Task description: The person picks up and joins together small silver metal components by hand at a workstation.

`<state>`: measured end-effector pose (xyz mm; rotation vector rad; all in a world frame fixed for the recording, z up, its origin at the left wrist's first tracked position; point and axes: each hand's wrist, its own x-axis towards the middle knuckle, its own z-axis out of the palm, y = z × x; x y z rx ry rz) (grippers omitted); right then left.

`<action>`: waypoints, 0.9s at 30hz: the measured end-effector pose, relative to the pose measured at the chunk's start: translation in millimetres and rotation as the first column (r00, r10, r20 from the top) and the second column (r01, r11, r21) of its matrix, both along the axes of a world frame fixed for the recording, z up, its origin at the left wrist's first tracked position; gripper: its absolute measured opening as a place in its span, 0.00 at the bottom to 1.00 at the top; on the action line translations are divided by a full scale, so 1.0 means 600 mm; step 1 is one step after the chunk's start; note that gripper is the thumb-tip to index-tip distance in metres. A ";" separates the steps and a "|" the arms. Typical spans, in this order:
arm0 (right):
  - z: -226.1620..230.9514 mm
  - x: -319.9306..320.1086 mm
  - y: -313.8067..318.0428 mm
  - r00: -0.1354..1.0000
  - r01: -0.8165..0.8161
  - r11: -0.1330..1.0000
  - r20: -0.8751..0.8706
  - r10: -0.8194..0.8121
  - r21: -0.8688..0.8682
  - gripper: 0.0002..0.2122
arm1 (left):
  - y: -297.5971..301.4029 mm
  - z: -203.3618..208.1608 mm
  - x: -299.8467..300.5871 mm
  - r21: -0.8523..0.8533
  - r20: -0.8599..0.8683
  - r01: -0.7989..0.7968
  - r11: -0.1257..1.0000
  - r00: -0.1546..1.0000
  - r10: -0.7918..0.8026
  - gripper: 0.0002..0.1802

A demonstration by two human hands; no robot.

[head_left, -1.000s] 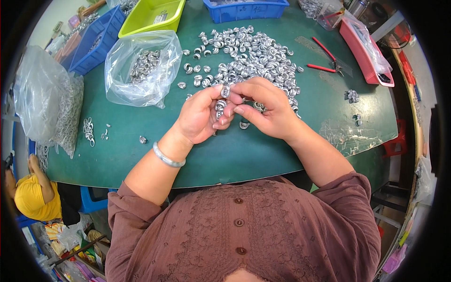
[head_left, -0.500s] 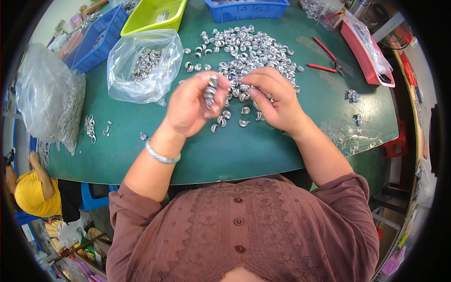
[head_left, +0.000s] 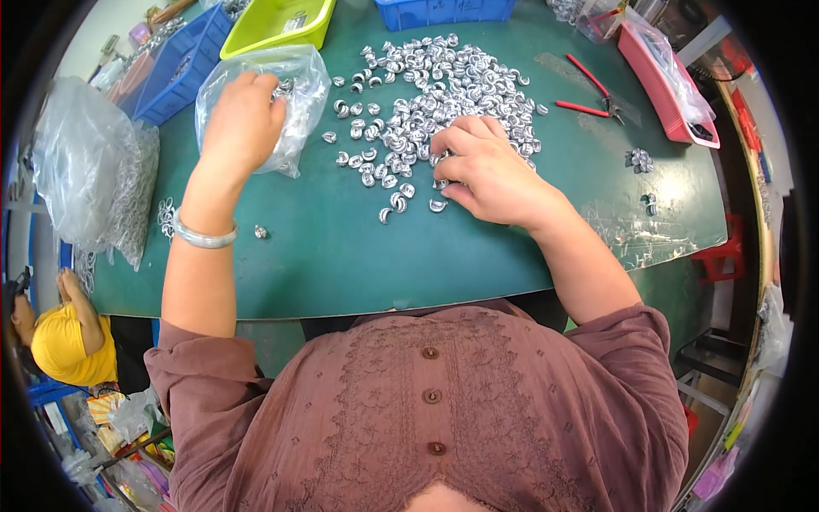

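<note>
My left hand (head_left: 243, 121) is over the clear plastic bag (head_left: 299, 145), its fingers bent down into the bag's mouth. The fingertips are hidden, so whether they hold anything is not visible. Some small silver pieces (head_left: 285, 86) show in the bag beside the fingers. My right hand (head_left: 488, 175) lies at the near side of a heap of small curved silver metal pieces (head_left: 465, 81). Its fingers and thumb curl round a few of them. Single pieces (head_left: 398, 201) lie scattered along the heap's near and left edges.
Red-handled pliers (head_left: 597, 92) lie right of the heap, near a pink basket (head_left: 661, 94). A full plastic bag (head_left: 94, 171), blue crate (head_left: 183, 72) and lime tray (head_left: 281, 36) stand left. Another blue crate (head_left: 444, 13) stands behind. A person in yellow (head_left: 72, 346) sits at far left.
My left hand, which held a row of curved metal pieces in front of me, has moved left to the plastic bag. My right hand has lowered onto the heap.
</note>
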<state>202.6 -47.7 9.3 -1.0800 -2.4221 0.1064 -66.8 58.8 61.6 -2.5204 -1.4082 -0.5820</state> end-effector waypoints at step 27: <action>-0.023 -0.019 0.000 0.828 -0.100 0.994 -0.551 0.103 0.036 0.06 | -0.175 -0.095 0.139 -0.565 0.825 0.643 0.517 0.435 0.361 0.06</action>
